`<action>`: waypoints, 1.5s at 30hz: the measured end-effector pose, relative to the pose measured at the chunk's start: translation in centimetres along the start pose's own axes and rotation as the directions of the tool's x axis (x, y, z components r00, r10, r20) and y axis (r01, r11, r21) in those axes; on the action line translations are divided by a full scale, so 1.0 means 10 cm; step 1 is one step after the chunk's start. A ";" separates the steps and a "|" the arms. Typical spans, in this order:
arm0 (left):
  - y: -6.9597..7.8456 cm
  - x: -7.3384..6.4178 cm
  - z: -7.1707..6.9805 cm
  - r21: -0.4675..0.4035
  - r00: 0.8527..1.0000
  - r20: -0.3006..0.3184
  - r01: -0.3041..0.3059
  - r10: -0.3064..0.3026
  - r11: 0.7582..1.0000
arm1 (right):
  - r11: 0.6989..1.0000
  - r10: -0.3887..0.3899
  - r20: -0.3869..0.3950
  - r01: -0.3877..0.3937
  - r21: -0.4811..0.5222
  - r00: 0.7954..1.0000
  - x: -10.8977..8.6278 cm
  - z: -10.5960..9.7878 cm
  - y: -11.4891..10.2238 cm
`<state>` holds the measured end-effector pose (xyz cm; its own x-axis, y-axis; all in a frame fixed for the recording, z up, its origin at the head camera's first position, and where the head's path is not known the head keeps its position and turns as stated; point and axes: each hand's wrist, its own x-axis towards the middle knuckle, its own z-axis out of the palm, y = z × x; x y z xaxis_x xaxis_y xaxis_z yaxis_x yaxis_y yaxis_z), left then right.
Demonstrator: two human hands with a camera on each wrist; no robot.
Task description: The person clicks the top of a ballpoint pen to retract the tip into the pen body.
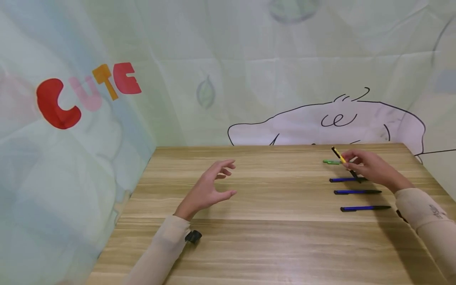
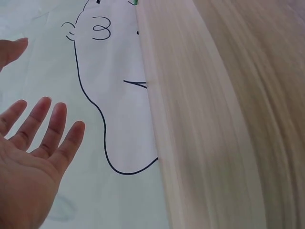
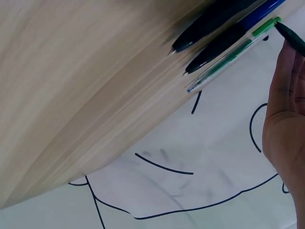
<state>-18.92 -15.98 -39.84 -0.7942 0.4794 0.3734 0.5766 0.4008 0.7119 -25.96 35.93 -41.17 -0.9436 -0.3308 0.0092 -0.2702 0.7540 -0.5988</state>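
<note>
Between thumb and fingers my right hand (image 1: 368,164) pinches a yellow and black pen (image 1: 342,159), tilted over the far right of the table. Just behind it lies a green pen (image 1: 331,162), partly covered by the hand in the head view; its clear barrel shows in the right wrist view. Nearer to me, three blue pens lie in a column: a far one (image 1: 338,180), a middle one (image 1: 356,192) and a near one (image 1: 365,208). My left hand (image 1: 206,186) hovers left of the table's middle, thumb and fingers spread apart, holding nothing.
The wood-grain table (image 1: 249,245) ends at a back edge against a printed cloth (image 1: 213,79) with a line-drawn animal. Another cloth side at the left carries coloured letters (image 1: 58,105). A black strap piece (image 1: 193,236) sits at my left wrist.
</note>
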 end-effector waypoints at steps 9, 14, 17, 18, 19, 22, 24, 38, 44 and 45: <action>0.19 0.09 0.05 -0.031 1.000 -0.008 -0.016 0.016 0.999 | 0.987 0.021 -0.009 -0.019 0.158 1.000 -0.04 0.04 -0.13; 0.06 0.13 0.10 -0.027 0.999 -0.014 -0.034 0.033 0.999 | 0.972 0.012 -0.026 -0.005 0.234 1.000 -0.06 0.07 -0.18; 0.02 0.15 0.11 -0.024 0.999 -0.019 -0.049 0.048 0.999 | 0.968 -0.006 -0.037 0.015 0.251 0.999 -0.08 0.09 -0.22; 0.02 0.15 0.12 -0.021 0.998 -0.020 -0.055 0.054 0.998 | 0.967 -0.013 -0.041 0.023 0.253 0.999 -0.09 0.10 -0.24; 0.02 0.16 0.12 -0.021 0.998 -0.022 -0.061 0.061 0.998 | 0.967 -0.019 -0.045 0.030 0.253 0.999 -0.09 0.11 -0.26; 0.04 0.18 0.13 -0.013 0.997 -0.023 -0.075 0.075 0.997 | 0.964 -0.040 -0.056 0.053 0.260 0.998 -0.11 0.13 -0.33; 0.05 0.20 0.13 -0.014 0.996 -0.022 -0.082 0.081 0.997 | 0.960 -0.052 -0.063 0.067 0.271 0.997 -0.12 0.15 -0.38; 0.14 0.33 0.20 -0.035 0.996 -0.015 -0.089 0.089 0.995 | 0.925 -0.038 -0.055 0.056 0.375 0.998 -0.14 0.25 -0.77; 0.17 0.37 0.23 -0.039 0.992 -0.024 -0.123 0.122 0.992 | 0.902 -0.052 -0.036 0.062 0.428 0.998 -0.15 0.30 -0.93; 0.17 0.38 0.24 -0.039 0.992 -0.026 -0.128 0.127 0.991 | 0.896 -0.061 -0.033 0.069 0.438 0.998 -0.15 0.31 -0.95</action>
<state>-20.47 -11.63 -38.65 -0.7192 0.5062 0.4760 0.6656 0.3051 0.6811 -21.38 27.52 -38.01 -0.9311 -0.3575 0.0722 -0.2239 0.4039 -0.8870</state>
